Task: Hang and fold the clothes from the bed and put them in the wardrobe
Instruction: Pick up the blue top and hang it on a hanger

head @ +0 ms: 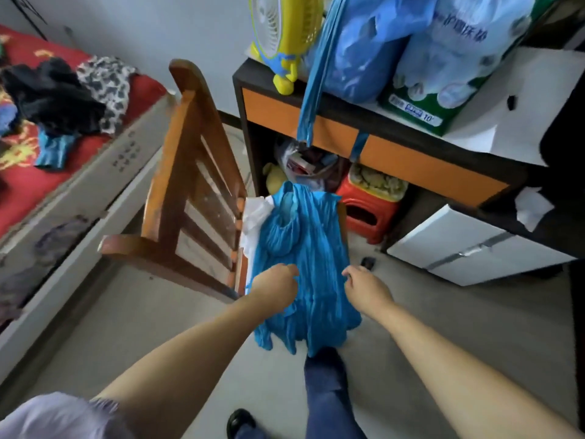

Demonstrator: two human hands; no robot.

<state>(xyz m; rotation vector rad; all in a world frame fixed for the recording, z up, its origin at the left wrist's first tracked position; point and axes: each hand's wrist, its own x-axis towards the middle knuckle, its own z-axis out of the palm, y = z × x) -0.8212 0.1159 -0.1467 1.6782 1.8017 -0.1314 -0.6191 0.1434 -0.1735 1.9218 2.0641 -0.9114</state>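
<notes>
A bright blue pleated garment [304,248] lies spread over the seat of a wooden chair [190,172], its hem hanging off the front edge. My left hand [277,285] is closed on the garment's left side near the hem. My right hand [367,288] is at the garment's right edge, fingers curled and pinching the fabric. A white cloth [254,213] lies under the blue garment. On the bed [28,185] at the left lie more clothes: a black garment [53,96], a patterned one [107,87] and a blue one [52,150].
A black and orange shelf unit [395,144] stands behind the chair, holding a yellow fan [278,33] and blue plastic bags [411,42]. A red stool [368,210] sits under it. A white cabinet [468,245] is at the right. My leg and shoe are below.
</notes>
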